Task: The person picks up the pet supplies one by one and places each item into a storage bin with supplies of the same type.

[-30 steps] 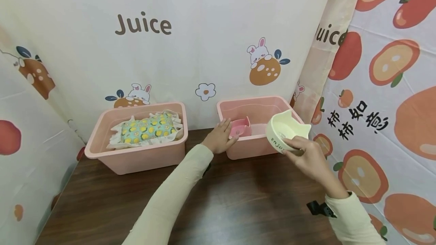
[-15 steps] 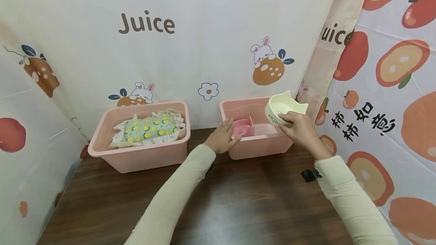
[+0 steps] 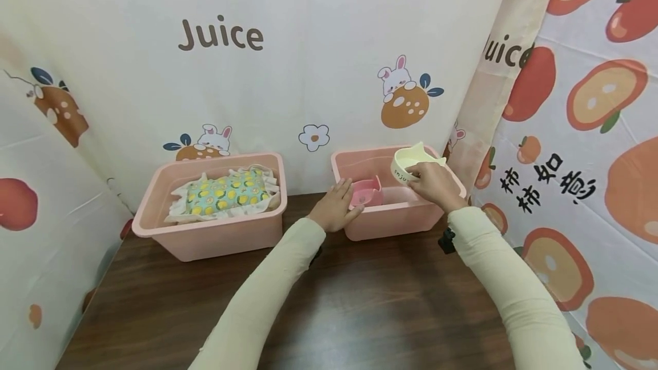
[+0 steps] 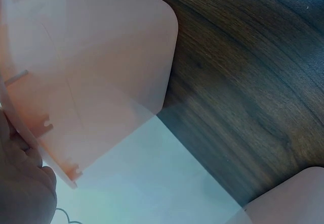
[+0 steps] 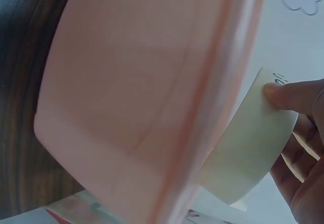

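Note:
My right hand grips the near side of a pale yellow cat-eared bowl above the right pink bin. In the right wrist view the thumb presses the outer wall of that bowl, fingers on the other side, just past the bin's rim. Inside the same bin, toward its left end, sits a pink bowl with a raised ear. My left hand rests on the bin's left rim, fingers extended. The left wrist view shows that hand at the rim, fingertips partly hidden.
A second pink bin stands to the left, holding a green cushion with lemon print and white ruffles. Both bins stand on a dark wooden table. Printed curtains hang behind and on both sides.
My right hand has carried the yellow bowl leftward from the bin's near right side to over its interior. The left hand stays on the rim. The head view has shifted slightly.

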